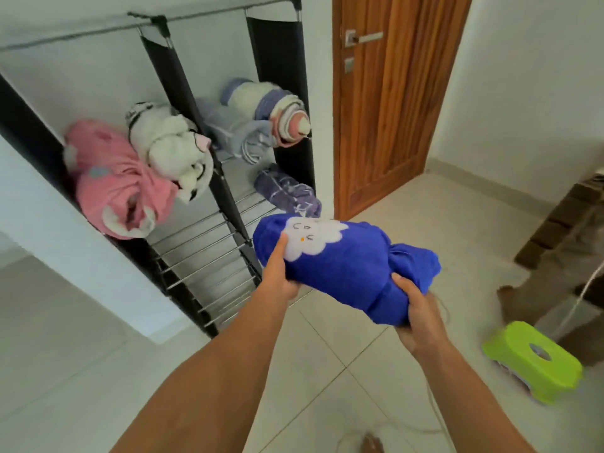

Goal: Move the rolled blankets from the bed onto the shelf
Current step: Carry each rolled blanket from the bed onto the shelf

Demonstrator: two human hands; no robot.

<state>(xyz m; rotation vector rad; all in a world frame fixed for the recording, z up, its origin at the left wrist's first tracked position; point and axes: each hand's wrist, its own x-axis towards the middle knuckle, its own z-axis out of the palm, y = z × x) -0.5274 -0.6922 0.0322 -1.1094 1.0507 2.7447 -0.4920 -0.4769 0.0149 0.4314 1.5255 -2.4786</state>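
I hold a rolled blue blanket [353, 266] with a white cloud face between both hands, in front of the shelf's lower right part. My left hand [279, 273] grips its left end, my right hand [415, 312] its right underside. The black-framed shelf [196, 243] with metal rod tiers stands against the wall. On it lie a pink roll [114, 188], a white roll [170, 148], a pale blue-grey roll [235, 135], a striped white-and-purple roll [274, 109] and, one tier lower, a purple roll [287, 191]. The bed is out of view.
A wooden door [392, 93] stands shut to the right of the shelf. A green plastic stool [532, 361] sits on the tiled floor at the right, near brown furniture [562, 243]. A thin cord [434, 403] trails across the floor by my foot [371, 444].
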